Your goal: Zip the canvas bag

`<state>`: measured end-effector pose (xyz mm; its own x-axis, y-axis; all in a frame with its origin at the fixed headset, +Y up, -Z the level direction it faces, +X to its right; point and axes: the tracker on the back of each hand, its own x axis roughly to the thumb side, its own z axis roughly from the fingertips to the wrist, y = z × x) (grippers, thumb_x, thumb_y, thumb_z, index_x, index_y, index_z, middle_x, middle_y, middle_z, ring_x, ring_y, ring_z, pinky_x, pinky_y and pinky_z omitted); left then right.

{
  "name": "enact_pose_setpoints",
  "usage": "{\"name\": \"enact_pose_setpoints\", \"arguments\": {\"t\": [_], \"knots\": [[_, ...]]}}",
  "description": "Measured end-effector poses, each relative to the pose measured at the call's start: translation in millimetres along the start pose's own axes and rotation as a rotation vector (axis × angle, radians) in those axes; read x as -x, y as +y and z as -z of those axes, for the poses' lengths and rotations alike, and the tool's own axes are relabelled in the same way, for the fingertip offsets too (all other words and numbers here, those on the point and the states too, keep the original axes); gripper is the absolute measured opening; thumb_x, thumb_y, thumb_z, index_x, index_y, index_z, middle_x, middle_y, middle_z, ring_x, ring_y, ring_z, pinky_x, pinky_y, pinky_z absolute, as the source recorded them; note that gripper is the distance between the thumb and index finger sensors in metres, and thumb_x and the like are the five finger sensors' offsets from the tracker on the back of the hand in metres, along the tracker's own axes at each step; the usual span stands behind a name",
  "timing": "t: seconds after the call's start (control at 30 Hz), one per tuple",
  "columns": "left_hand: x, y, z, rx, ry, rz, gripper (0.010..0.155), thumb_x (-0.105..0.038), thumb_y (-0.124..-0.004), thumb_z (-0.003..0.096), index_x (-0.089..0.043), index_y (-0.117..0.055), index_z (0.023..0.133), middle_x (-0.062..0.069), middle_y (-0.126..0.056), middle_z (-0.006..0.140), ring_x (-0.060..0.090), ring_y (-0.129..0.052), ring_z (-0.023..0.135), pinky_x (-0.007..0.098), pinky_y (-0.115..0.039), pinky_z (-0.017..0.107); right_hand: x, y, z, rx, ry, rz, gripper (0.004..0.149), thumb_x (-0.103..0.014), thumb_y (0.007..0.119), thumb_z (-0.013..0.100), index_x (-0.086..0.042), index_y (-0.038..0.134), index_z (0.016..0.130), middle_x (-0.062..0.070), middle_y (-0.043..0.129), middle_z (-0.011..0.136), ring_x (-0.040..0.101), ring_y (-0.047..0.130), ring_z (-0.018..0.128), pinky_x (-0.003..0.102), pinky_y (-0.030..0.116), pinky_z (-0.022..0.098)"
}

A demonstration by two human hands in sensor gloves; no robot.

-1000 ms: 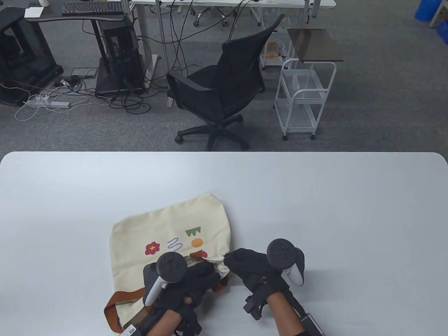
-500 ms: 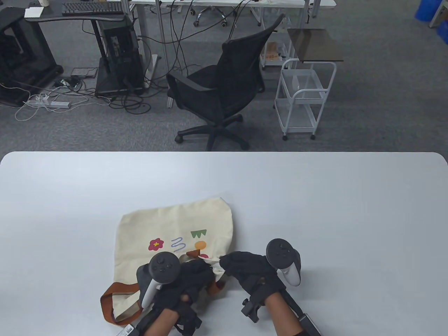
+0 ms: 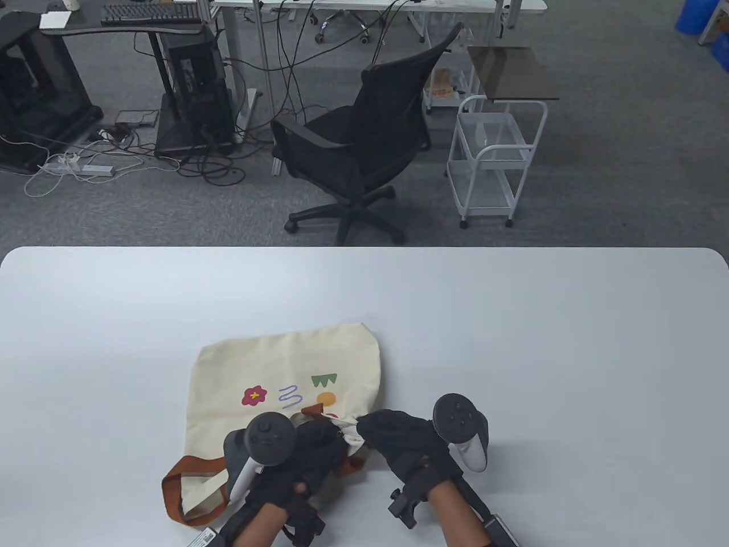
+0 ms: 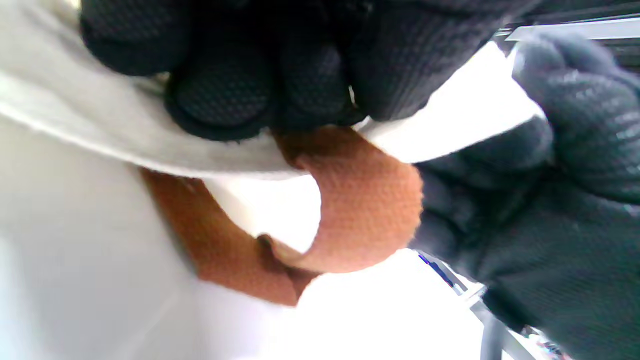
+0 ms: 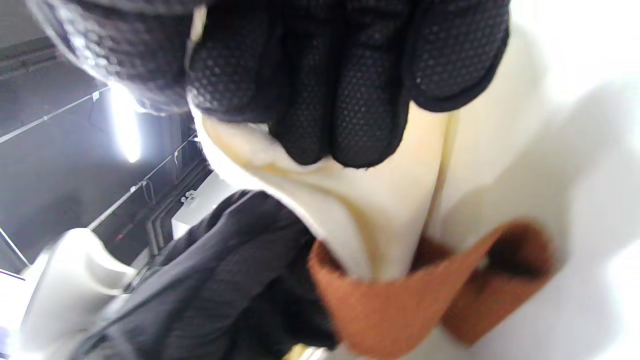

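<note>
A cream canvas bag (image 3: 273,370) with printed flower shapes and brown straps (image 3: 176,484) lies on the white table (image 3: 512,319). My left hand (image 3: 319,450) grips the bag's top edge near its right corner; its fingers (image 4: 260,95) close on the cream cloth above a brown strap (image 4: 360,210). My right hand (image 3: 393,436) pinches the bag's right corner; its fingers (image 5: 345,100) hold a fold of cream canvas (image 5: 350,220) beside a strap (image 5: 400,305). The zipper and its pull are hidden under the hands.
The table's far edge (image 3: 364,248) faces a black office chair (image 3: 364,137) and a white wire trolley (image 3: 492,159) on the carpet. Desks and cables stand at the back left.
The bag has shifted slightly right and toward the near edge over the last second. Both hands stay together on its right top corner, moved a little down and left.
</note>
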<state>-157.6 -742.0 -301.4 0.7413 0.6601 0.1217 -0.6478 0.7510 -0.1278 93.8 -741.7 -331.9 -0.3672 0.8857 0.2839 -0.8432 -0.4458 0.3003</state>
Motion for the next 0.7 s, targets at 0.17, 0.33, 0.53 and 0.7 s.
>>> {"name": "enact_pose_setpoints", "arguments": {"t": [0.17, 0.33, 0.53, 0.7], "knots": [[7, 27, -3, -0.108, 0.093, 0.285, 0.039, -0.044, -0.088, 0.0491, -0.017, -0.093, 0.077, 0.006, -0.098, 0.059, 0.028, -0.101, 0.047, 0.044, -0.084, 0.042, -8, -4, -7, 0.029, -0.023, -0.288, 0.044, -0.052, 0.078, 0.050, -0.011, 0.089, 0.063, 0.006, 0.099, 0.072, 0.029, 0.099, 0.062, 0.052, 0.079, 0.050], [33, 65, -11, -0.264, 0.278, 0.455, 0.038, -0.044, -0.095, 0.0455, -0.018, -0.094, 0.074, 0.006, -0.099, 0.057, 0.028, -0.100, 0.046, 0.044, -0.084, 0.042, -6, -7, -8, 0.056, -0.015, -0.330, 0.043, -0.051, 0.079, 0.050, -0.010, 0.088, 0.063, 0.007, 0.099, 0.072, 0.030, 0.098, 0.063, 0.053, 0.079, 0.050], [76, 112, -24, -0.447, 0.529, 0.474, 0.038, -0.044, -0.100, 0.0419, -0.020, -0.094, 0.071, 0.006, -0.098, 0.055, 0.028, -0.100, 0.044, 0.045, -0.084, 0.042, 1, -13, -11, 0.082, 0.014, -0.363, 0.043, -0.050, 0.079, 0.050, -0.010, 0.088, 0.064, 0.007, 0.098, 0.074, 0.031, 0.098, 0.064, 0.053, 0.079, 0.051], [101, 134, -35, -0.503, 0.612, 0.346, 0.037, -0.044, -0.102, 0.0409, -0.021, -0.094, 0.069, 0.006, -0.098, 0.054, 0.028, -0.100, 0.044, 0.045, -0.084, 0.042, 9, -21, -10, 0.102, 0.045, -0.338, 0.042, -0.048, 0.079, 0.051, -0.010, 0.087, 0.066, 0.008, 0.097, 0.076, 0.031, 0.097, 0.066, 0.053, 0.078, 0.052]]}}
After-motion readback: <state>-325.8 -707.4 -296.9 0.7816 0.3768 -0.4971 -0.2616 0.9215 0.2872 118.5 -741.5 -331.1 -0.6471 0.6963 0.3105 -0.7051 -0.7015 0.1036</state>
